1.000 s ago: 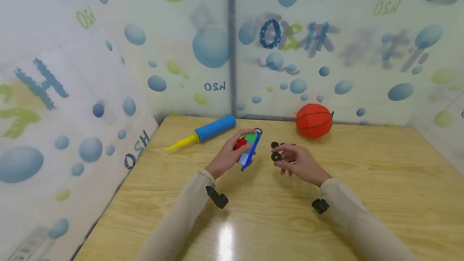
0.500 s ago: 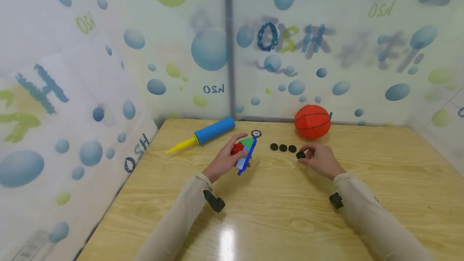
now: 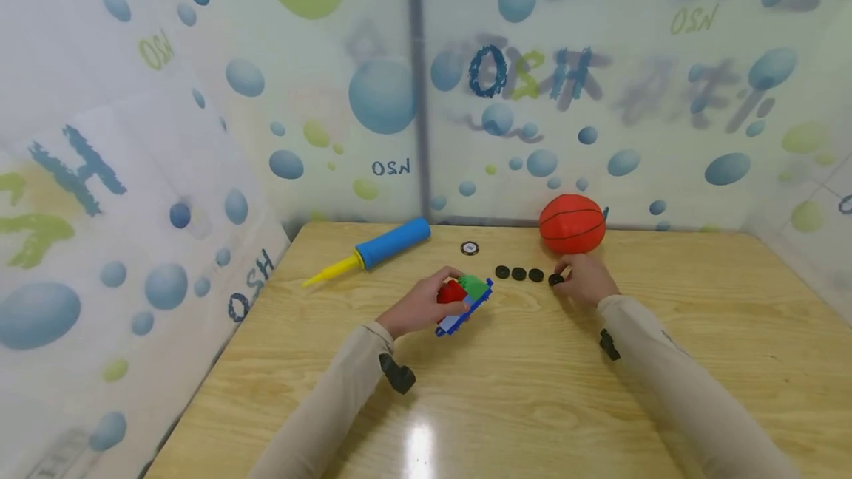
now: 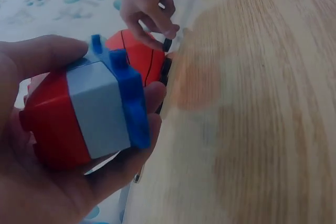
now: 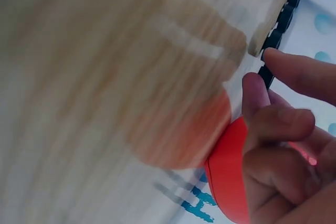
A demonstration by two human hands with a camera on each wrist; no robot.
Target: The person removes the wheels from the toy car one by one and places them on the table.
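Observation:
My left hand (image 3: 426, 304) grips a toy built of blocks (image 4: 100, 114), its parts red, green and pale blue-white on a blue base. It holds the toy above the table, tilted. My right hand (image 3: 586, 281) pinches a small black wheel (image 3: 555, 279) between thumb and finger at the right end of a row. Three similar black wheels (image 3: 518, 273) lie flat to its left. In the right wrist view, the pinched wheel (image 5: 266, 76) is partly covered by the fingertips. Whether it touches the table is hard to tell.
Just behind my right hand sits a red ball (image 3: 572, 225) with black lines. A round black-and-white disc (image 3: 470, 248) lies at the back of the wooden table (image 3: 506, 390). To the left is a blue pump (image 3: 393, 242) with a yellow nozzle. Patterned walls (image 3: 333, 94) border the table.
My right hand has carried its wheel rightward from near the toy to the end of the row. The left hand has tilted the toy and moved slightly down and right, uncovering the disc.

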